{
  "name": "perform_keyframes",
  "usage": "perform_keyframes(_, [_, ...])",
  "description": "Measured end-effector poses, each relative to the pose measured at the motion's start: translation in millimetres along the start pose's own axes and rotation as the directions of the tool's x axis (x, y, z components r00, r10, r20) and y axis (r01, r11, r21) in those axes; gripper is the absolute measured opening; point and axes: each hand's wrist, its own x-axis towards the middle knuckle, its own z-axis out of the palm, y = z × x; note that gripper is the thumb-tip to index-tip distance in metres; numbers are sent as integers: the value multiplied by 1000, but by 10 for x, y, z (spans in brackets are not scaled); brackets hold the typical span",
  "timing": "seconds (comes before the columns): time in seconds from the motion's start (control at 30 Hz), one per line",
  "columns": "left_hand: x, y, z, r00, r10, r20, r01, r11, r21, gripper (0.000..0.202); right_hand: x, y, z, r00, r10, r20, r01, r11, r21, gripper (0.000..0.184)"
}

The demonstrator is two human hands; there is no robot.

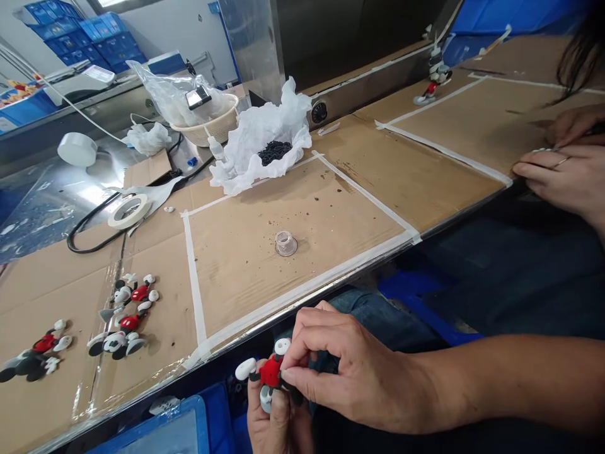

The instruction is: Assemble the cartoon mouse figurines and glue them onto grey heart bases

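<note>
In front of the table's edge, my left hand [278,425] grips a small Mickey Mouse figurine [271,373] with a red middle, white feet and black limbs. The figurine is tilted, and its head is largely hidden by my fingers. My right hand [350,372] pinches at the figurine's side with thumb and forefinger. Whether a tiny part sits between those fingertips is hidden. On the cardboard beyond, a small clear plastic cup [286,243] stands among dark crumbs. Crumpled white paper [293,113] behind it holds a heap of small black parts [275,152].
More mouse figurines [125,315] lie on the left cardboard; another figurine [432,79] stands at the far right. A tape roll [130,211], a cable [80,247] and a basket [208,129] are behind. A co-worker's hands [562,167] work at right. A blue bin [203,416] sits below.
</note>
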Motion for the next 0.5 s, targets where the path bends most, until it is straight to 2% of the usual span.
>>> perform_keyframes(0.13, [33,-29,-87,999,-22,24,21,999,44,44,-26,-2,14,998,-63,2,63,997,-31,11])
perform_keyframes(0.23, [51,-52,-131,999,52,8,-53,992,112,43,-22,5,5,999,-42,-5,42,999,-5,10])
perform_keyframes(0.3, [40,-71,-144,976,210,-65,-193,961,200,38,-9,10,-9,998,56,21,-57,997,48,8])
perform_keyframes(0.4, [-6,-89,-152,876,474,-91,-397,813,426,33,14,10,-31,955,258,148,-281,944,172,5])
perform_keyframes(0.43, [-26,-89,-151,854,516,-70,-426,769,476,36,18,9,-36,934,304,187,-339,918,206,7])
perform_keyframes(0.5, [-63,-73,-142,838,543,-46,-444,729,521,41,21,6,-39,905,361,224,-413,873,261,9])
